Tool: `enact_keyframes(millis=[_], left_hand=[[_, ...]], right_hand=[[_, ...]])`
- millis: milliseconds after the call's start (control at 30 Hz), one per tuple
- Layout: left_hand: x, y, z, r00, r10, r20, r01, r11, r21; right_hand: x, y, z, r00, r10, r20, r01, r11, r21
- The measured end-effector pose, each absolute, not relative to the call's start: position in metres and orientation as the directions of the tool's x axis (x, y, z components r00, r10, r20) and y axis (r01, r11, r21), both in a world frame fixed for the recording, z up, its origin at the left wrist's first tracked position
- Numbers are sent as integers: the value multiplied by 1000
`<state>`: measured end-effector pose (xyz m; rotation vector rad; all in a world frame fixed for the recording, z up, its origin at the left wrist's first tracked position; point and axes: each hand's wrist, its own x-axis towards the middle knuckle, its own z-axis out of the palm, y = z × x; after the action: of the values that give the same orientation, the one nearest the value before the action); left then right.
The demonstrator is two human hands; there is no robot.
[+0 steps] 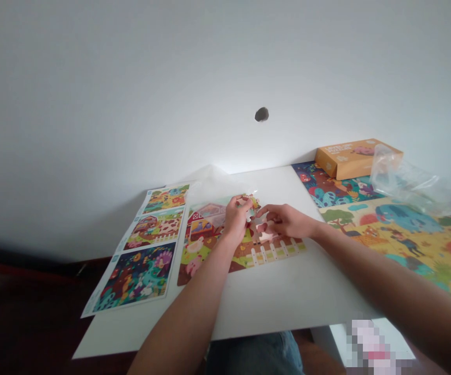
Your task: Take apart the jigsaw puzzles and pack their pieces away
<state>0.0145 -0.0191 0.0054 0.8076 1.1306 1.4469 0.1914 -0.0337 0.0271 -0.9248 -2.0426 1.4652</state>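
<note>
A glossy printed sheet point(141, 250) with three rectangular pictures lies at the left of my smooth white desk point(256, 302). Just beside it, the flat farm puzzle point(197, 245), with interlocking pieces and a rounded corner, spreads beneath my arms; a thin, clear plastic bag point(213, 179) lies behind it. At right, an orange oblong box point(356, 159) rests on a dark-toned puzzle point(334, 187), crinkled clear film point(401, 182) slumped against it, a yellow animal puzzle point(389, 234) in front. My left hand point(236, 213) pinches a knobbed puzzle piece point(250, 214) above the farm scene, fingers nearly closed. My right hand point(283, 221), half curled, points its index fingertip toward that piece; whether it grips anything I cannot tell.
</note>
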Motion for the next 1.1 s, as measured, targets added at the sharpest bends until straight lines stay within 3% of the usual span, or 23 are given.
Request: enact_keyframes(millis=[133, 233, 367, 533, 700, 800, 900, 1100], left_hand=[[13, -23, 3, -142, 990, 8, -166, -32, 986], [12, -28, 6, -50, 997, 55, -67, -59, 996], [12, -33, 12, 119, 987, 106, 38, -112, 993], [12, -34, 9, 162, 983, 91, 30, -97, 995], [13, -26, 0, -35, 999, -31, -92, 28, 995], [14, -23, 0, -48, 993, -107, -242, 92, 966], [16, -23, 6, -19, 986, -166, -336, 150, 930], [15, -26, 11, -11, 987, -158, -307, 147, 940]], right_hand=[[193, -28, 22, -583, 812, -14, 69, 33, -997], [192, -22, 15, -432, 899, 65, 32, 88, -996], [189, -21, 14, -298, 940, 164, 318, 260, -912], [198, -23, 32, -379, 888, 260, 651, 456, -607], [229, -22, 43, -528, 848, 39, 790, 507, -345], [237, -20, 40, -579, 812, -71, 776, 522, -355], [235, -16, 35, -612, 786, -85, 746, 538, -393], [232, -12, 34, -586, 801, -126, 730, 454, -510]])
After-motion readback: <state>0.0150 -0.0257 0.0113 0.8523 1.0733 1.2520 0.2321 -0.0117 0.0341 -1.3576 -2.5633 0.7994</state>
